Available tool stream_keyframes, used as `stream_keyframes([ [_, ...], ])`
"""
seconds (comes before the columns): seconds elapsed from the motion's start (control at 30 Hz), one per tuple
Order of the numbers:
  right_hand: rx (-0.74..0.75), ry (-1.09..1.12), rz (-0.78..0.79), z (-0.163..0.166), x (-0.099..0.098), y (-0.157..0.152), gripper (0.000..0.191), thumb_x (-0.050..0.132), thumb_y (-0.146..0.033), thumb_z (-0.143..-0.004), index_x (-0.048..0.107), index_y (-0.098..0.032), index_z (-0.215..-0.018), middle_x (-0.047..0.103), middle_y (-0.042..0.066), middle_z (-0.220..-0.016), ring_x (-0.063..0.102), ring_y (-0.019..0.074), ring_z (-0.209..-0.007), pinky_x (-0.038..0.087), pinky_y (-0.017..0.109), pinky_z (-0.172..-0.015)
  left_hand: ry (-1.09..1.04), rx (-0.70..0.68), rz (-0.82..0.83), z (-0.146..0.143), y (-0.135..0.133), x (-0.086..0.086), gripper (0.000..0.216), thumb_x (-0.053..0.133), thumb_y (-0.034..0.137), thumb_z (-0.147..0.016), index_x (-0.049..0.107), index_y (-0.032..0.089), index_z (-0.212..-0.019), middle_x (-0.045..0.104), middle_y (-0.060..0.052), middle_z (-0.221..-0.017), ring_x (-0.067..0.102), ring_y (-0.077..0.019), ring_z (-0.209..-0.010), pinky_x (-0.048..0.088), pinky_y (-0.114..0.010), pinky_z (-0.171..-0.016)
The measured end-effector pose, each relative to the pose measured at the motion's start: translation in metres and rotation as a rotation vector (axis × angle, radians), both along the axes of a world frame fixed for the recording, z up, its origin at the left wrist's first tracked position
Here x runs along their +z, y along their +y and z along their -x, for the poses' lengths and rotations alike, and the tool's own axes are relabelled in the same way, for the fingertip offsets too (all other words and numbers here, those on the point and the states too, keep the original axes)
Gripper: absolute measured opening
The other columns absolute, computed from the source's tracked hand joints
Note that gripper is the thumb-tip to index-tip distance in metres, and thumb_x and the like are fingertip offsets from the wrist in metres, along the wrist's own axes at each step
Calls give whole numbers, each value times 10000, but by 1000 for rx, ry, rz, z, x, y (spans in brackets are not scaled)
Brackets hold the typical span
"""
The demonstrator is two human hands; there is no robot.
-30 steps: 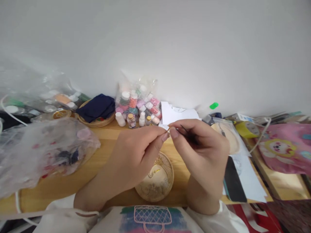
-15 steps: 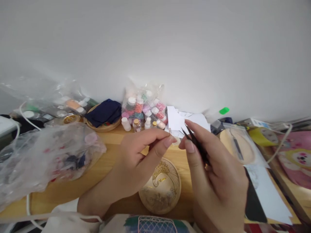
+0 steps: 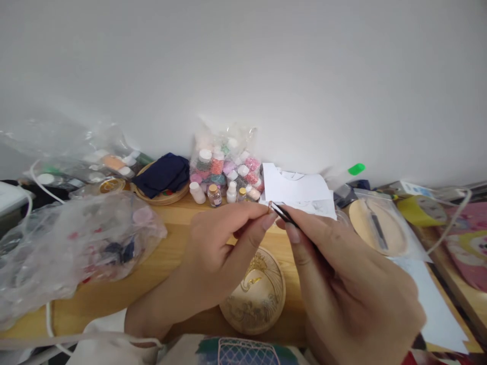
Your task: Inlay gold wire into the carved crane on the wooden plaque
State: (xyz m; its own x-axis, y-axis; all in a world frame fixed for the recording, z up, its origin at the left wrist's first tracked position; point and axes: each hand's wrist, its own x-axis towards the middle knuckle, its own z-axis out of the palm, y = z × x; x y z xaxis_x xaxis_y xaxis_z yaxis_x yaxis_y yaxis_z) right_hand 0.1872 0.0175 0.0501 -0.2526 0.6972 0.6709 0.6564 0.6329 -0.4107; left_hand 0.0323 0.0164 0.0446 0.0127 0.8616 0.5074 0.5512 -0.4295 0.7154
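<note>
My left hand (image 3: 222, 248) is raised over the wooden table (image 3: 125, 294), its thumb and forefinger pinched on a tiny gold ring-like piece (image 3: 270, 205). My right hand (image 3: 342, 284) grips black tweezers (image 3: 286, 217), whose tips touch that small piece. Below both hands lies a round wooden disc (image 3: 255, 299) with a gold bird design. Most of the tweezers' length is hidden inside my right hand.
A clear bag of small bead bottles (image 3: 224, 165) stands against the wall, with loose bottles (image 3: 215, 195) before it. White paper (image 3: 294, 190) lies to its right, a dark blue cloth in a wooden hoop (image 3: 162, 177) to its left. Crumpled plastic bags (image 3: 72, 238) fill the left side.
My right hand has swung the tweezers from a raised position down to the small piece pinched in my left hand. The view shifted slightly.
</note>
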Motion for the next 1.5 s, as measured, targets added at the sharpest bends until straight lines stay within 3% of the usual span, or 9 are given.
stream_keyframes([
  [0.17, 10, 11, -18, -1, 0, -1, 282, 613, -98, -895, 698, -204, -1141, 787, 35, -1005, 745, 137, -859, 592, 189, -755, 24, 7, -12, 0, -2, 0, 169, 528, 155, -948, 646, 218, -845, 667, 68, -683, 553, -67, -544, 459, -174, -535],
  [0.53, -13, -13, -42, -4, -1, 0, 338, 609, -107, -884, 693, -272, -1166, 793, 19, -1009, 758, 178, -843, 617, 266, -674, 73, 19, -39, -1, 0, -1, 177, 542, 161, -949, 638, 224, -814, 645, 78, -647, 547, -67, -549, 458, -165, -548],
  [1.5, -10, -15, -81, -3, 0, 1, 229, 638, -66, -870, 727, -138, -1068, 777, 9, -909, 697, 73, -766, 517, 156, -661, 48, 35, -120, -2, 2, -3, 149, 589, 110, -906, 651, 202, -807, 667, 91, -660, 573, -40, -554, 438, -143, -540],
])
